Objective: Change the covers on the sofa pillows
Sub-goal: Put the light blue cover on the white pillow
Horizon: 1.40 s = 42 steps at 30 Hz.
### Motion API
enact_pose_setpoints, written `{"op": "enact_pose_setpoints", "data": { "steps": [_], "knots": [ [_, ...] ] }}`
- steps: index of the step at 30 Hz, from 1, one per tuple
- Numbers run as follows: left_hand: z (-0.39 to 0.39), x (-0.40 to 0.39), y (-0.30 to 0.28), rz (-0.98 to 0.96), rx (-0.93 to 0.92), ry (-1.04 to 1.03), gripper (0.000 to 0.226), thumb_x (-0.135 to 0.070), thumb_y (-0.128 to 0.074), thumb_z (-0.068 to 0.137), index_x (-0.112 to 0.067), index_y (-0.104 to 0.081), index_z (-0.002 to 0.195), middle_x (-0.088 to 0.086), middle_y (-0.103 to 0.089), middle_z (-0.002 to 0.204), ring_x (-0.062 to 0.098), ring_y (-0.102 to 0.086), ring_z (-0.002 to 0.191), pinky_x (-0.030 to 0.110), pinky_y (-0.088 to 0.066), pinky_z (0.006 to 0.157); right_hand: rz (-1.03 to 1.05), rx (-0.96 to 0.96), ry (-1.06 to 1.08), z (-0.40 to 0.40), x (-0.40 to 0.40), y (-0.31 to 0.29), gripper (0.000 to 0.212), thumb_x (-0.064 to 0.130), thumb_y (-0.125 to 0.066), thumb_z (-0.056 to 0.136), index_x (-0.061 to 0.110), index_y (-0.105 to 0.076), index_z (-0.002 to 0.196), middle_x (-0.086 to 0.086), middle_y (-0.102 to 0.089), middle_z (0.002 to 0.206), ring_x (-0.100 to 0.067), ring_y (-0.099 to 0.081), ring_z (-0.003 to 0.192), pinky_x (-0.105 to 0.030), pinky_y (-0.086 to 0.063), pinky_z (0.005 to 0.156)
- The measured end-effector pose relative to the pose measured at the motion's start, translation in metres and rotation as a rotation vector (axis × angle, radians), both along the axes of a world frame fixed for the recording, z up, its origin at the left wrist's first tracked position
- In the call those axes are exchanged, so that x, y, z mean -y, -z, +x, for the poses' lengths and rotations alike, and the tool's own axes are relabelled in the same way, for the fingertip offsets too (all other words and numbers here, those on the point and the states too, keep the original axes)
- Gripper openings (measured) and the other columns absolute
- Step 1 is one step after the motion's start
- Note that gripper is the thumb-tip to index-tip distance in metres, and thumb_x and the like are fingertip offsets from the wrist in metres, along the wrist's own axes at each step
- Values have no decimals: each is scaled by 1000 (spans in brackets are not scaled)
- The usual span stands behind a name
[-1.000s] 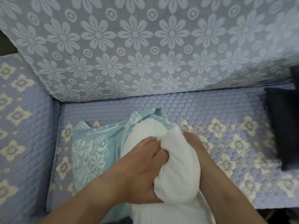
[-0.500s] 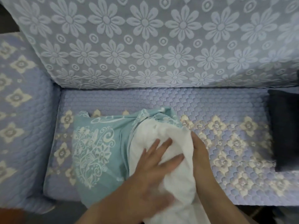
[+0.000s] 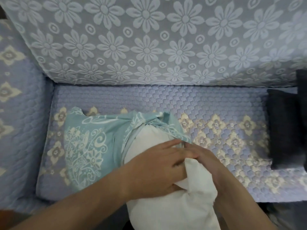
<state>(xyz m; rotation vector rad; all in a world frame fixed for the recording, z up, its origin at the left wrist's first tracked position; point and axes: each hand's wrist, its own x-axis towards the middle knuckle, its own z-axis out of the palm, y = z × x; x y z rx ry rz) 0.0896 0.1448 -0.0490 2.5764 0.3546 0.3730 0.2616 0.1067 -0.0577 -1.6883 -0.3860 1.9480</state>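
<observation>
Head view: you're squeezing the soft white pillow insert (image 3: 166, 205) with your left hand (image 3: 159, 170) and right hand (image 3: 206, 163) clamped on it, feeding the teal patterned cover (image 3: 93, 143); grab bunched corners.

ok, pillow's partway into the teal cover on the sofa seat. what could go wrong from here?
1. Most of the white pillow insert hangs off the front of the sofa seat; it could slide to the floor.
2. The teal cover is bunched at its opening, so the insert may jam or go in twisted.
3. Both the left hand and the right hand sit on the insert near the opening; nothing visibly pins the cover, so pushing may just shove it along the seat.
</observation>
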Motion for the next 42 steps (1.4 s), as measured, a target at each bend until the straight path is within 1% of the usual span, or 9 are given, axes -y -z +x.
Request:
{"op": "enact_pose_setpoints", "data": {
  "steps": [4,9,17,23,30,33,37,40,42],
  "knots": [
    [-16,8,9,-39,-380,-15,34,-47,-48,98,-16,-60,102,5,-70,82,28,-67,71,35,-53,65,-78,23,60,13,1,-9,28,24,-47,106,9,-70,107,-6,-78,94,-18,-75,87,-35,-58,72],
    [-17,17,15,-311,-787,-290,43,-62,-31,102,-29,-47,125,6,-66,107,30,-62,97,38,-42,77,-11,535,-115,36,-25,-7,30,18,-48,100,17,-76,91,-6,-77,85,-29,-74,80,-48,-61,79],
    [-2,32,17,-238,-551,-749,15,-30,-57,86,-24,-71,83,1,-70,81,23,-69,75,33,-53,65,381,750,-572,-38,47,-38,43,54,-27,91,25,-59,96,0,-70,83,-25,-65,80,-41,-49,69],
    [-26,122,-44,-350,-192,-1104,64,-55,-53,91,-30,-44,149,9,-33,158,32,-34,144,47,-28,117,342,774,-522,-24,49,-50,39,37,-46,104,31,-34,67,8,-49,60,-4,-47,57,-21,-36,55],
    [-26,101,-2,-303,-530,-674,78,-68,-46,90,-37,-22,157,5,-23,167,36,-14,154,61,-18,116,392,911,-517,-50,32,-54,33,33,-46,104,24,-41,73,6,-53,65,-20,-57,67,-34,-38,63],
    [14,58,27,-262,-703,-652,71,-54,-44,86,-23,-40,150,10,-42,155,39,-28,145,62,-33,109,376,1006,-583,-57,24,-42,29,31,-43,104,26,-40,76,0,-61,76,-23,-60,75,-35,-40,68],
    [50,-13,64,-362,-912,-826,59,-33,-30,106,-18,-7,159,10,-9,166,31,-8,153,51,-13,120,373,1029,-591,-42,11,-25,34,38,-41,105,25,-41,74,3,-54,72,-17,-51,66,-30,-32,63],
    [82,-46,98,-567,-771,-970,56,-28,-23,108,-5,-8,157,15,-12,166,30,-14,153,40,-16,120,414,1068,-591,-22,-3,3,33,35,-43,105,24,-46,74,-1,-63,75,-22,-59,71,-34,-40,65],
    [82,-40,109,-627,-458,-848,70,-49,-30,95,-8,-38,152,17,-35,159,33,-30,148,43,-23,122,358,1089,-550,5,-9,22,35,32,-47,104,21,-47,71,-8,-67,79,-29,-61,78,-36,-38,69]
  ]
}}
